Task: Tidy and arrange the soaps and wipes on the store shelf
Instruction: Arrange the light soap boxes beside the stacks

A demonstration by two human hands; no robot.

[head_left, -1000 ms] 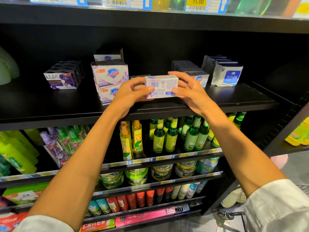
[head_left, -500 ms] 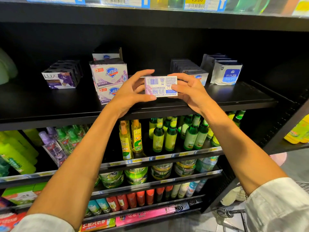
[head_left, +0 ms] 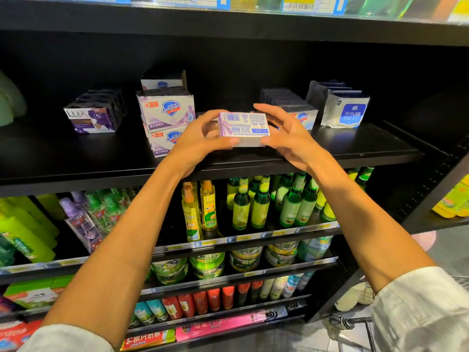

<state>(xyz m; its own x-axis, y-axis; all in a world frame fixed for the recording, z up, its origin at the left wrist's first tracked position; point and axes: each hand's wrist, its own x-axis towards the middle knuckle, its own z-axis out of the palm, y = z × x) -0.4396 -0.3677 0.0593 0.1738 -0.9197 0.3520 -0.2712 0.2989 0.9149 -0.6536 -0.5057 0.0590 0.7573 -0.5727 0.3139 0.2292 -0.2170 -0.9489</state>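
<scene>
Both hands, left and right, clamped on small lavender cardboard soap box, above black metal shelf. Better turned logo-forward, then set beside stacked lavender Safeguard boxes.

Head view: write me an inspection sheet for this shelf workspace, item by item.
Surface: black shelf, bare along its front edge.
Job's things: soap box held above the shelf, barcode side facing the camera; Safeguard stack to its left; Lux boxes further left; wipes packs at right, upright; a row of flat packs behind the hands.
Clutter: nothing seen.
Grippers: left hand and right hand each grip one end of the soap box, fingers curled round it.
Cables: nothing seen.
Surroundings: green bottles on the shelf below, price tags above, cart at lower right.
</scene>
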